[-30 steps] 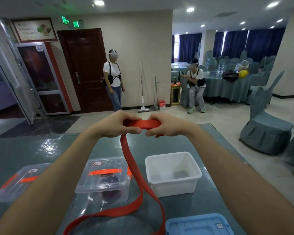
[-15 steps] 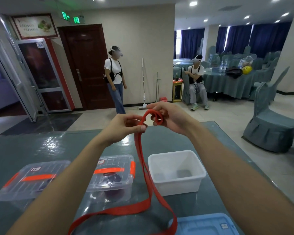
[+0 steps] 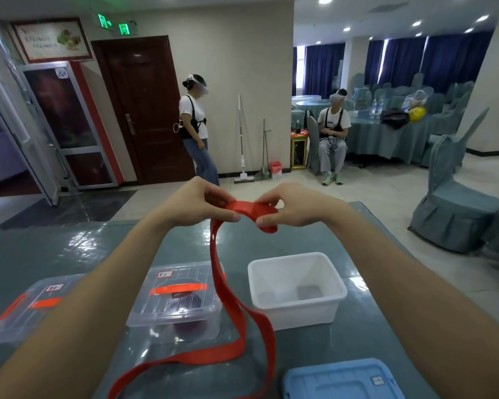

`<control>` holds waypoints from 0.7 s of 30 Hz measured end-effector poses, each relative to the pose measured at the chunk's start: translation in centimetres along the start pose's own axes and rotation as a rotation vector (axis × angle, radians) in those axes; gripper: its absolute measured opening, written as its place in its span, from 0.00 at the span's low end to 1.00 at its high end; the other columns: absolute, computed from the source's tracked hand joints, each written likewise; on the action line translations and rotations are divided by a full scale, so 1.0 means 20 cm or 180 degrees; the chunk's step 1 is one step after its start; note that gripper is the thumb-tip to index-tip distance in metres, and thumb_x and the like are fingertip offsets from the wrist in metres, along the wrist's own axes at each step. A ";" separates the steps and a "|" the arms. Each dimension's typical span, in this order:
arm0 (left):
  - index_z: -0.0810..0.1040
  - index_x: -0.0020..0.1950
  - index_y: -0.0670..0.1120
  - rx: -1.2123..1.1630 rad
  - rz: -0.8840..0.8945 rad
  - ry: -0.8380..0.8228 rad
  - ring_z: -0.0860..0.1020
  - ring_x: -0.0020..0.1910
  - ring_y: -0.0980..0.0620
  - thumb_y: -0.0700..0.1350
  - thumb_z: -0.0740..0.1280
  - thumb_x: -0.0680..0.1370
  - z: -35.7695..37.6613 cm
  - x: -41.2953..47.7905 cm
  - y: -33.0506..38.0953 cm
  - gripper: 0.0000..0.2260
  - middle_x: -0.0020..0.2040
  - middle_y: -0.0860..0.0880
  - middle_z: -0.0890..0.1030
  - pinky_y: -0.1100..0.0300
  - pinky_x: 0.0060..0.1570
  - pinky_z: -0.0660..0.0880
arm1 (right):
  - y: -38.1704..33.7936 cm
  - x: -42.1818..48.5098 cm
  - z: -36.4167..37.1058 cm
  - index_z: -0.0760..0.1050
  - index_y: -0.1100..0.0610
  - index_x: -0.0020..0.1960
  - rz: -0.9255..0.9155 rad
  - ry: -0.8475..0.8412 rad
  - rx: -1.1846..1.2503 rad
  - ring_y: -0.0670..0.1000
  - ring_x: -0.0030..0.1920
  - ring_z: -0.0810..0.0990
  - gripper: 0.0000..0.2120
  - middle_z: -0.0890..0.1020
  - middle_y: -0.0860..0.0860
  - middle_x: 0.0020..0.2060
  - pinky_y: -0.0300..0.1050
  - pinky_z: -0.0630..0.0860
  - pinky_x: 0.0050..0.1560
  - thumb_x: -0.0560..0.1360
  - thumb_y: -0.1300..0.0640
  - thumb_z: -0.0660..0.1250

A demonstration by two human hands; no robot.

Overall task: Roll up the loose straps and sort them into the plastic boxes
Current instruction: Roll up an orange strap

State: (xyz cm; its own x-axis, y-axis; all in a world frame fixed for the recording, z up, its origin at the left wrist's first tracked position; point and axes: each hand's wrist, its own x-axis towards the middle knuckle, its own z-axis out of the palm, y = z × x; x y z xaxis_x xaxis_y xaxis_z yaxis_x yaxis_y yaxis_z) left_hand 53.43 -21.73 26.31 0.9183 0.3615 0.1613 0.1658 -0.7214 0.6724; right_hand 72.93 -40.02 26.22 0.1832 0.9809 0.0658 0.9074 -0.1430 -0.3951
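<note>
Pinching red strap (image 3: 252,212) both sides: left hand (image 3: 196,204) feeds, right hand (image 3: 296,208) holds starter coil. Loop seen half-second ago now wrapped flat; long tail left, rolling looks early.

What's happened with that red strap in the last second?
The right hand has curled the end of the red strap, held flat a second ago, into a small roll. The left hand still pinches the strap beside it. The tail still trails onto the table; the white bin and clear boxes stayed put.
</note>
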 end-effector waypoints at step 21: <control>0.88 0.64 0.53 -0.0094 0.0222 -0.0101 0.87 0.56 0.56 0.61 0.82 0.67 0.01 0.01 0.01 0.28 0.54 0.55 0.90 0.60 0.59 0.82 | 0.07 0.01 0.17 0.82 0.54 0.55 -0.0067 0.0601 0.2215 0.54 0.42 0.90 0.19 0.85 0.53 0.53 0.45 0.86 0.44 0.70 0.51 0.85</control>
State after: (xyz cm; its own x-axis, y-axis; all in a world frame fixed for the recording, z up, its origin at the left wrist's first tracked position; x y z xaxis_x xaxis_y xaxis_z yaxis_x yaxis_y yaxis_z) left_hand 53.79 -21.96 26.32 0.9383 0.2918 0.1859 0.0908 -0.7263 0.6814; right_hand 72.93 -39.66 22.50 0.2875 0.9339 0.2123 0.4719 0.0547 -0.8800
